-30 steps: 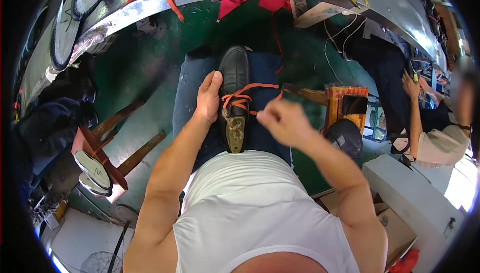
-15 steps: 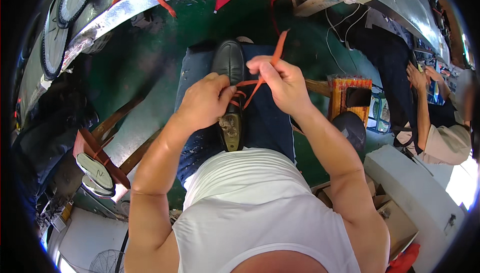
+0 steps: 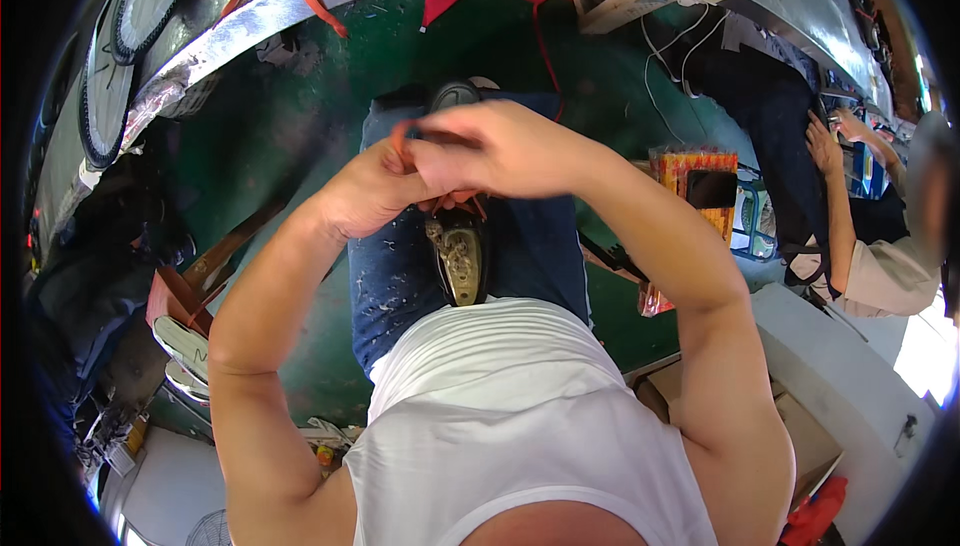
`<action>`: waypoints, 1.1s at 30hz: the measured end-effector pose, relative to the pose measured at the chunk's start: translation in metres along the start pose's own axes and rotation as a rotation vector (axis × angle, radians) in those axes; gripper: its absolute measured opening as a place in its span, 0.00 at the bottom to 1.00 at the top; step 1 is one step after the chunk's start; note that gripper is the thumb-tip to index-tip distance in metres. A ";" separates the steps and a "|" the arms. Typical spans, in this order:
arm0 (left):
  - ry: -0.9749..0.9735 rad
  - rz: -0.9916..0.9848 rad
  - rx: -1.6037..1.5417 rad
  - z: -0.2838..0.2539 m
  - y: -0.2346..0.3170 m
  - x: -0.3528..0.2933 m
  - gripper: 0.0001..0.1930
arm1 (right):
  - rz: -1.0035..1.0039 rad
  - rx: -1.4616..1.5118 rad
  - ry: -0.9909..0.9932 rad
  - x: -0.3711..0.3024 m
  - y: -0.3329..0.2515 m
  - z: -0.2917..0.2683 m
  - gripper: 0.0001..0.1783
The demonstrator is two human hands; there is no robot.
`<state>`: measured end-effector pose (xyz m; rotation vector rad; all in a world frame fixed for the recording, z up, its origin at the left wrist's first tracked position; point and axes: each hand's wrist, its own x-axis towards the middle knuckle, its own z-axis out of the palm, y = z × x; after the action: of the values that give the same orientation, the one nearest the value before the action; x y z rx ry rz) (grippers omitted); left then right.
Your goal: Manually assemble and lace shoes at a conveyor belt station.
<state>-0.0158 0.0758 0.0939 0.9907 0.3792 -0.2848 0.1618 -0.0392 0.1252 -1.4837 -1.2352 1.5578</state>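
At the frame's centre, the black shoe [image 3: 455, 96] is resting on the lap [image 3: 390, 286], my left hand [image 3: 380, 186] and right hand [image 3: 490, 151] overlapping above it at the orange strap [image 3: 401, 136]. Blur and overlap are obscuring the fingers: I cannot tell their opening or grip. Uneven pull would be risking a slack strap or a rolling shoe. My hands are blocking the shoe's midsection; the orange-and-yellow block [image 3: 700, 161] is standing right of centre, the worktop [image 3: 220, 48] spanning the upper frame.

The person's left hand [image 3: 385, 188] and right hand [image 3: 500, 149] meet above frame centre, orange lace [image 3: 402, 137] between them, over a black shoe [image 3: 455, 95].
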 end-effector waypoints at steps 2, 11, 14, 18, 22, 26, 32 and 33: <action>0.036 0.008 0.037 -0.003 -0.002 -0.003 0.06 | -0.059 -0.523 0.027 -0.040 0.008 0.003 0.16; 0.254 1.162 1.418 -0.001 -0.013 0.013 0.13 | 0.405 0.648 0.110 -0.026 0.036 0.007 0.20; 0.352 1.220 1.395 -0.002 -0.018 0.013 0.13 | 0.350 0.476 -0.155 -0.013 0.044 -0.005 0.16; 0.495 1.045 1.358 -0.006 -0.030 -0.001 0.13 | 0.167 0.044 0.047 -0.011 0.046 -0.019 0.10; 0.544 0.479 0.812 -0.003 -0.050 -0.030 0.05 | 0.086 0.027 0.189 -0.021 0.050 -0.028 0.07; 0.586 0.123 -0.176 -0.003 -0.055 -0.035 0.10 | 0.022 0.596 0.177 -0.021 0.057 -0.019 0.13; 0.574 0.101 -0.512 -0.011 -0.070 -0.047 0.10 | 0.163 0.578 0.396 -0.030 0.039 -0.011 0.13; 0.629 0.052 -0.346 -0.011 -0.069 -0.050 0.11 | 0.118 0.786 0.308 -0.040 0.046 -0.020 0.12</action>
<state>-0.0902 0.0522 0.0584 0.7283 0.9393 0.1498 0.1941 -0.0876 0.0989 -1.2021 -0.2878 1.5511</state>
